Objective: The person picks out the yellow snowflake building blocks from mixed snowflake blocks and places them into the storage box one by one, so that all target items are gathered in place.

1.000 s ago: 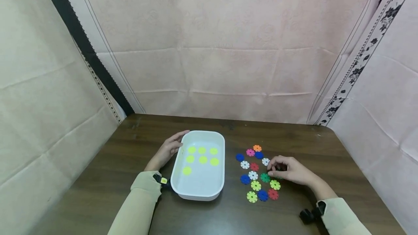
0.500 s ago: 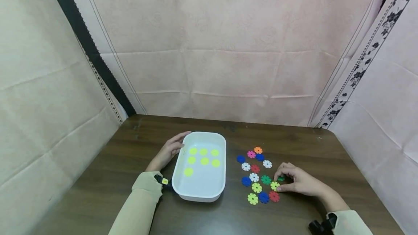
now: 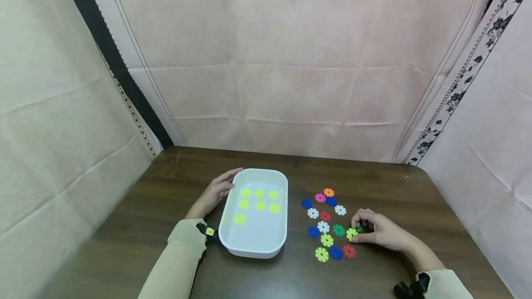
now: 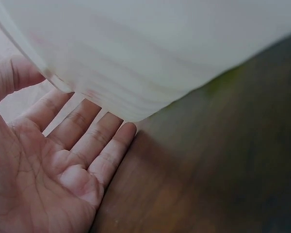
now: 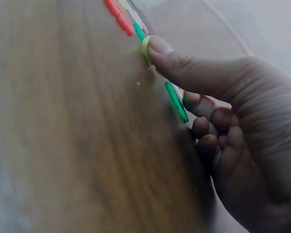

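My left hand (image 3: 214, 194) holds the left side of a white plastic tray (image 3: 252, 236), thumb at the rim. In the left wrist view the fingers (image 4: 104, 131) reach along the tray's outside. Several yellow-green discs (image 3: 260, 205) lie in the tray. To the right, my right hand (image 3: 384, 231) pinches a yellow-green notched building disc (image 3: 351, 234) between thumb and forefinger, at the edge of a loose group of such discs. A green disc (image 5: 176, 102) sits close by the fingers in the right wrist view, partly hidden by the hand in the head view.
Loose notched discs in blue (image 3: 335, 253), red (image 3: 348, 251), white (image 3: 323, 226), pink (image 3: 320, 197), orange (image 3: 329, 192) and other colours lie between tray and right hand. The brown wooden table (image 3: 199, 160) is bordered by pale cloth (image 3: 291, 58) behind and at both sides.
My right hand has moved right and toward the body, from beside the green disc to the yellow-green one, which has shifted slightly. The left hand and tray stay put.
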The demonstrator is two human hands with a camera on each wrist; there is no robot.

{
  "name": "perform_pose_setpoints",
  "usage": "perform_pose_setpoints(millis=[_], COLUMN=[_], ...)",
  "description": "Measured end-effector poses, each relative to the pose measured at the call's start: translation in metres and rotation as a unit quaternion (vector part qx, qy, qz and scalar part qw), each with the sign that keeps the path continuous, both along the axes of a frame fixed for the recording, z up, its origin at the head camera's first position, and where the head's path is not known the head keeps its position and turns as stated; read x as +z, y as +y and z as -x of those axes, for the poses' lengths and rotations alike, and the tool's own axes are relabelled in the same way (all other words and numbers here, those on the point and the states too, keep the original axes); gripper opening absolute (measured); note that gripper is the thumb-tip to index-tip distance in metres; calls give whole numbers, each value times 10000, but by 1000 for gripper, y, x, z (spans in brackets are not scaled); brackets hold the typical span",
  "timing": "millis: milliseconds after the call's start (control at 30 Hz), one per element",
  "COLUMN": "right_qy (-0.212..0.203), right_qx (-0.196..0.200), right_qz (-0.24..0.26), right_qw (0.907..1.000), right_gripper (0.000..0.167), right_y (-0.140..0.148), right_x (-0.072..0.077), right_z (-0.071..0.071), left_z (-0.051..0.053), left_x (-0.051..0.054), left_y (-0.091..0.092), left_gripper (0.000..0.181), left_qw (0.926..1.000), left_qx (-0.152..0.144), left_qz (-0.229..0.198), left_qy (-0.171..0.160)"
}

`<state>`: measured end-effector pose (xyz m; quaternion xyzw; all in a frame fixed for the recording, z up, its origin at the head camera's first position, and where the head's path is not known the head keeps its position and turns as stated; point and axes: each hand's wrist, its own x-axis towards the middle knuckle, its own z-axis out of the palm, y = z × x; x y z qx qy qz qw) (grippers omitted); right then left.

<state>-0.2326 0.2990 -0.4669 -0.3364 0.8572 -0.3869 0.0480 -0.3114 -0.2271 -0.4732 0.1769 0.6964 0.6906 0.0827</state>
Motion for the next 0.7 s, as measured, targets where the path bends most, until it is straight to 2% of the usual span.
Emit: perform_pose_setpoints(millis=[200,500,700], right_qy=[-283,-769,-731], right_qx=[-75,-307,-292], right_qz=[491,538,783], right_qw=[9984,9951,9938], right_gripper=[14,5,5], right_y=[2,2,1], right_x=[-2,-3,4], right_z=[1,2,4], left_z=[-2,-2,-2], left_x=[1,1,2], left_y=[0,-2,1], left_gripper=[55,57,55], left_qw=[10000,9999,10000], left_qx=[30,-29,14], left_qz=[24,88,29], left_qy=[14,54,-2])
